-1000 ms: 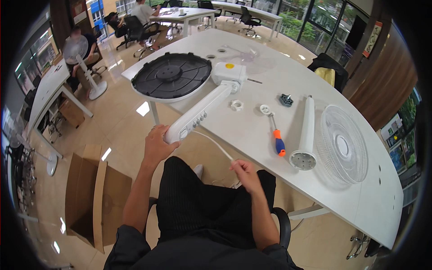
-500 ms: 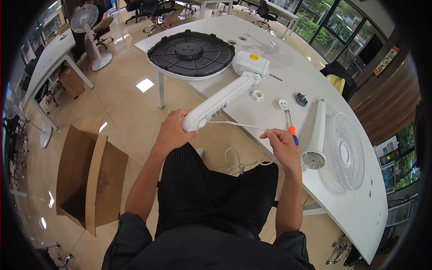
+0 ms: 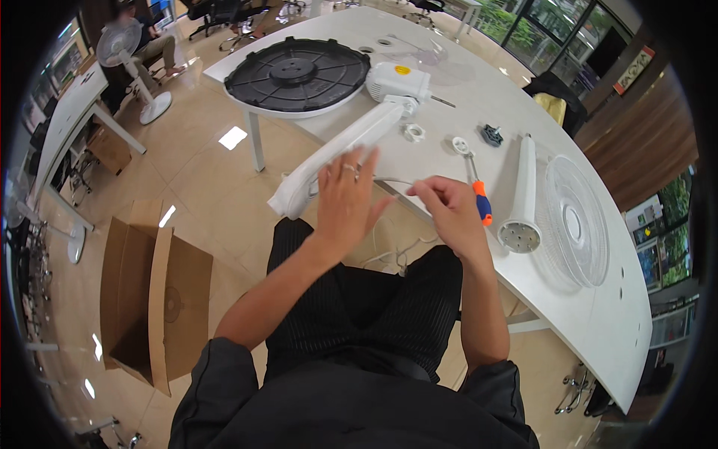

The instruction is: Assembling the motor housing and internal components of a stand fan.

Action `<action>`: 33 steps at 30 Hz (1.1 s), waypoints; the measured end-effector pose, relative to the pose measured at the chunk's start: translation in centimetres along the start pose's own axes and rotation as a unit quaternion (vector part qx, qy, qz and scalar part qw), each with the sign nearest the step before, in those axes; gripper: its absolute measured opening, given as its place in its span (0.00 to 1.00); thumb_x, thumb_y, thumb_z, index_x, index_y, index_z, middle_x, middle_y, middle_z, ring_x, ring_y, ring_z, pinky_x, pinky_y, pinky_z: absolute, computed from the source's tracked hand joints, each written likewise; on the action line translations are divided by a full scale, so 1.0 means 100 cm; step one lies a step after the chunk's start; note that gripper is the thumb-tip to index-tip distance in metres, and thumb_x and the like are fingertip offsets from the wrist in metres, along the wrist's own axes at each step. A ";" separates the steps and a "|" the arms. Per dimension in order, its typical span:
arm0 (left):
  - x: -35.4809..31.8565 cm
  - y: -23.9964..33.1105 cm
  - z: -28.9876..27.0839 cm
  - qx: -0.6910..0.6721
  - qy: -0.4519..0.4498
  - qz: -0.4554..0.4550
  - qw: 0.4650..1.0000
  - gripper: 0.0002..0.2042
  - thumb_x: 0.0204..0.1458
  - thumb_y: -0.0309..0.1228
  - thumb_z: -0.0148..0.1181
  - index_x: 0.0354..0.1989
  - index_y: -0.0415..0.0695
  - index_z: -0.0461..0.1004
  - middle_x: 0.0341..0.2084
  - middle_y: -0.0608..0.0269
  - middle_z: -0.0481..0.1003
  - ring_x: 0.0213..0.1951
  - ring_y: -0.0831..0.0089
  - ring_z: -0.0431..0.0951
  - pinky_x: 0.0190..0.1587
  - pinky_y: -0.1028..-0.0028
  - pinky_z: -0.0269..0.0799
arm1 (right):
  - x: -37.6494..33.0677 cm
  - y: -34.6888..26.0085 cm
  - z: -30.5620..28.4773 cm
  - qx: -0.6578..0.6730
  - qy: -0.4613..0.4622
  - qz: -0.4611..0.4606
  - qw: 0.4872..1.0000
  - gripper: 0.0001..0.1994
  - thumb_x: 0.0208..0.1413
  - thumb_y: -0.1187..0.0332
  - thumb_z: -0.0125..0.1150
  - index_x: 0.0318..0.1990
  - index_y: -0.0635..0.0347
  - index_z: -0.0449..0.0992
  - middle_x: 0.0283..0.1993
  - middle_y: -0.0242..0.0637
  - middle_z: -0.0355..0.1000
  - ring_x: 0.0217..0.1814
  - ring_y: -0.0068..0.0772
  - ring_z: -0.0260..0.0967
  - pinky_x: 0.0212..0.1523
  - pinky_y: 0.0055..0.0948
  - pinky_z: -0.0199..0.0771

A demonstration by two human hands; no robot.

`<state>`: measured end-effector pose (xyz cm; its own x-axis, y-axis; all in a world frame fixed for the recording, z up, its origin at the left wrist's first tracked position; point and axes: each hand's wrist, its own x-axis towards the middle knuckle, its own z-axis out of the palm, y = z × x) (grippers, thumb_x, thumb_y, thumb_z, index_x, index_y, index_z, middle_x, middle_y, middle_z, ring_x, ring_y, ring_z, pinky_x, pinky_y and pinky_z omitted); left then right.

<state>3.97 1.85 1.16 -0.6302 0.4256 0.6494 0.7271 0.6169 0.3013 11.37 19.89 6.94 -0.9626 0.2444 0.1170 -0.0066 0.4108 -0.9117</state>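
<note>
A white fan control column [image 3: 340, 153] lies across the table's edge, its lower end jutting out over my lap. Its far end joins the white motor housing [image 3: 393, 82], which has a bare metal shaft. My left hand [image 3: 348, 202] is off the column, fingers spread, in front of its lower part and slightly blurred. With thumb and forefinger my right hand [image 3: 452, 213] pinches the thin white power cord [image 3: 393, 179], which runs from near the column. More of the cord hangs in loops above the floor between my knees.
On the white table [image 3: 557, 333] are a round black-ribbed base [image 3: 295, 75], a white nut [image 3: 413, 132], a small white round part [image 3: 460, 144], a dark knob [image 3: 491, 135], a screwdriver [image 3: 482, 202], a white pole [image 3: 521, 187] and a fan grille [image 3: 576, 221]. An open cardboard box [image 3: 183, 299] stands left.
My left hand has let go of the column's lower end and moved right, toward the cord. The column end now rests farther left, unheld. My right hand still pinches the cord.
</note>
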 end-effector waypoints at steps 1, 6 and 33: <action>-0.008 0.008 0.003 -0.003 -0.004 0.004 1.000 0.42 0.47 0.37 0.73 0.71 0.40 0.59 0.61 0.43 0.66 0.64 0.50 0.65 0.62 0.48 0.63 | 0.001 -0.003 0.003 0.030 -0.043 -0.016 0.998 0.13 0.67 0.65 0.58 0.38 0.67 0.81 0.21 0.18 0.63 0.22 0.09 0.52 0.23 0.19 0.52; -0.037 0.037 0.018 -0.255 0.212 -0.159 0.930 0.39 0.49 0.34 0.72 0.68 0.35 0.59 0.58 0.43 0.67 0.60 0.45 0.67 0.60 0.56 0.67 | -0.010 -0.019 -0.009 0.151 -0.130 0.076 0.977 0.12 0.68 0.67 0.57 0.47 0.68 0.80 0.22 0.20 0.65 0.23 0.10 0.59 0.27 0.17 0.64; -0.057 -0.031 -0.011 -0.449 -0.409 -0.168 0.776 0.15 0.66 0.38 0.57 0.40 0.35 0.80 0.19 0.67 0.73 0.23 0.82 0.73 0.27 0.77 0.69 | -0.034 0.097 0.030 -0.106 -0.136 -0.057 0.983 0.12 0.62 0.63 0.64 0.47 0.62 0.77 0.20 0.36 0.66 0.20 0.25 0.61 0.25 0.30 0.60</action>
<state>5.59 -3.27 -2.68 -0.5206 0.8451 -0.1219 0.1489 0.2304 0.9616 13.75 20.41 -3.51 -0.9960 -0.0451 0.0776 -0.0891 0.6029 -0.7929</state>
